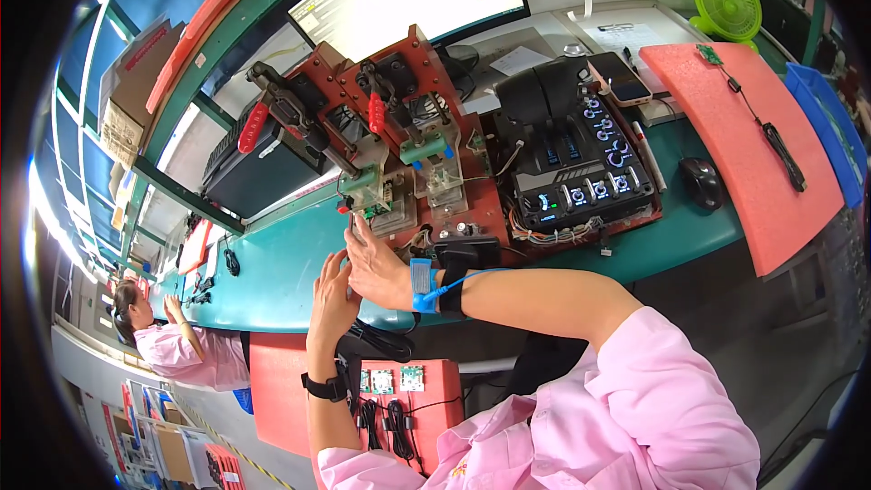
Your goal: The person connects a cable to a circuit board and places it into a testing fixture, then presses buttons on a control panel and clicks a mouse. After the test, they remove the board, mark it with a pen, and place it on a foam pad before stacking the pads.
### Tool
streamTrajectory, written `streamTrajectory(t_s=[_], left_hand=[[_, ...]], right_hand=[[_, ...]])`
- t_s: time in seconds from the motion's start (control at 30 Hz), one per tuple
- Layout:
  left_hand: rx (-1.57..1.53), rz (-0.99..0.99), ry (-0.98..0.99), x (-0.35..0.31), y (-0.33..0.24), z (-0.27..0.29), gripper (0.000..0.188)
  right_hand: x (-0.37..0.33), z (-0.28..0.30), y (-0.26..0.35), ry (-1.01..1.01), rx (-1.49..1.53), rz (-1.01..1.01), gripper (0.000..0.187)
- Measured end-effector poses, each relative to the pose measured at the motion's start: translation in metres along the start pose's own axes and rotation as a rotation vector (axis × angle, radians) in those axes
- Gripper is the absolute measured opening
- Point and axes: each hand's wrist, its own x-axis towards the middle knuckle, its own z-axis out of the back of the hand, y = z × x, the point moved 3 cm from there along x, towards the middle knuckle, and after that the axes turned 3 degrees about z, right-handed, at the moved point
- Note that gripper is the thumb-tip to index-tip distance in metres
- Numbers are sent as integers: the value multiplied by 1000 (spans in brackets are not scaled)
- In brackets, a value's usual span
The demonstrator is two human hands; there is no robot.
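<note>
Working at the left clamp (pixel 285 107), whose lower end stands just beyond your right hand (pixel 379 270), you should keep your adjacent left hand (pixel 334 304) steady and clear of the red handle (pixel 254 128), though whether either hand grasps anything cannot be told.

1 downward head-worn fisheye view
</note>
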Motion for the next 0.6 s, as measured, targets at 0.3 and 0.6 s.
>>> streamTrajectory(t_s=[0.3, 0.6], left_hand=[[163, -26, -77, -9, -9, -9, 39], [233, -6, 11, -10, -25, -4, 41]], right_hand=[[-12, 10, 15, 119, 21, -95, 30], [-36, 12, 13, -11, 100, -131, 28]])
